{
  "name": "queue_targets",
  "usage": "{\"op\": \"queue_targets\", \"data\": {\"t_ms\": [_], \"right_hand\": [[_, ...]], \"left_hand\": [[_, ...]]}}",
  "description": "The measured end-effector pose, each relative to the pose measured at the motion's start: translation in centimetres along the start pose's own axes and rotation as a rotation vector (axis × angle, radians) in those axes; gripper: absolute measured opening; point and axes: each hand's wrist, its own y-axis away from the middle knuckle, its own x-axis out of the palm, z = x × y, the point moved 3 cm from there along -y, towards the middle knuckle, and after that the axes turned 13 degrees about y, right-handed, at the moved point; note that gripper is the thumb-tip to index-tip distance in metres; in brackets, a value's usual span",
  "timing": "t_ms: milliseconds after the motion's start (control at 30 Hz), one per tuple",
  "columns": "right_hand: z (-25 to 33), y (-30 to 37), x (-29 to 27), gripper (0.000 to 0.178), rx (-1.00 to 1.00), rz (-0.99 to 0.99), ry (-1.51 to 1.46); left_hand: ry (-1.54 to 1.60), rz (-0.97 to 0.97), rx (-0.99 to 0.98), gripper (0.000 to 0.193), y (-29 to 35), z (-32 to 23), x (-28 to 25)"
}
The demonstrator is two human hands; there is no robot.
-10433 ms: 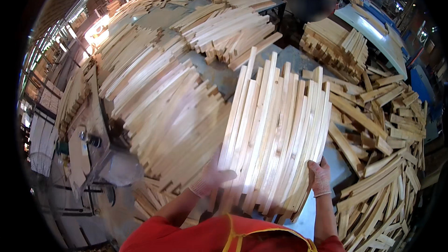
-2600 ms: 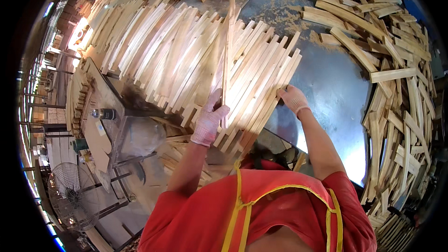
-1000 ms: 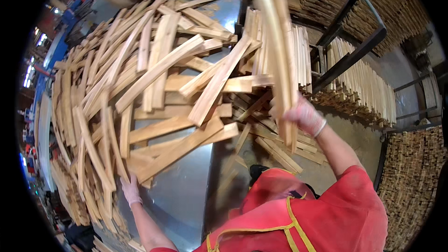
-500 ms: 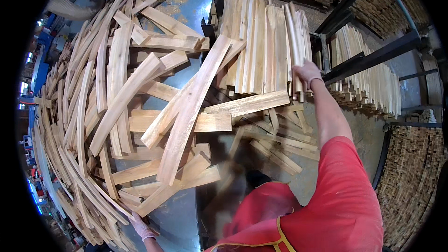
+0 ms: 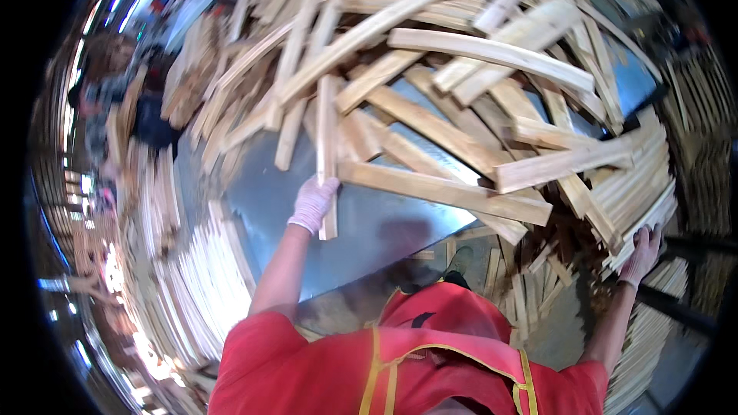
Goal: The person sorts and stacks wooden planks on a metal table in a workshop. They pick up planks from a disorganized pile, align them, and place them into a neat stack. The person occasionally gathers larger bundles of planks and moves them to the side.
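In a pale knit glove, my left hand (image 5: pixel 315 204) is closed around the lower end of a narrow wooden slat (image 5: pixel 327 123), which stands out from the heap over the metal table (image 5: pixel 284 192). At the far right, my right hand (image 5: pixel 642 253) is also gloved and lies with fingers apart against the near ends of a neat stack of slats (image 5: pixel 634 177). Between my hands, a loose heap of straight and curved wooden pieces (image 5: pixel 446 127) crosses the table. One flat board (image 5: pixel 565 165) reaches from the heap toward the stack.
Offcuts (image 5: pixel 530 296) lie on the floor below the table's right side. A dark metal bar (image 5: pixel 684 307) runs beside my right hand, with more stacked slats (image 5: pixel 649 338) under it. Another slat stack (image 5: pixel 204 292) stands left of the table.
My view has swung leftward, so the heap now lies ahead. My left hand has taken hold of a slat's end. My right hand stays at the stack, its fingers now spread on the slats.
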Motion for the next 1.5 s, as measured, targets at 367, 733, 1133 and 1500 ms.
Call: {"op": "queue_targets", "data": {"t_ms": [367, 733, 1133, 1500], "right_hand": [[28.8, 31.6, 21.0, 0.068, -0.534, 0.784, 0.299], [24.3, 40.3, 38.7, 0.085, -1.016, 0.626, 1.469], [23.4, 50.8, 38.0, 0.096, -1.578, 1.116, 1.029], [37.7, 61.8, 56.1, 0.087, -1.691, 1.241, 0.606]], "left_hand": [[-0.151, -0.059, -0.078, 0.041, 29.1, 16.9, -13.6], [-0.812, -0.503, -0.076, 0.081, 29.3, 21.8, -24.9], [-0.481, -0.339, 0.212, 0.076, 23.8, 13.2, -20.7], [-0.450, -0.686, -0.149, 0.072, 27.3, 16.2, -24.1]]}}
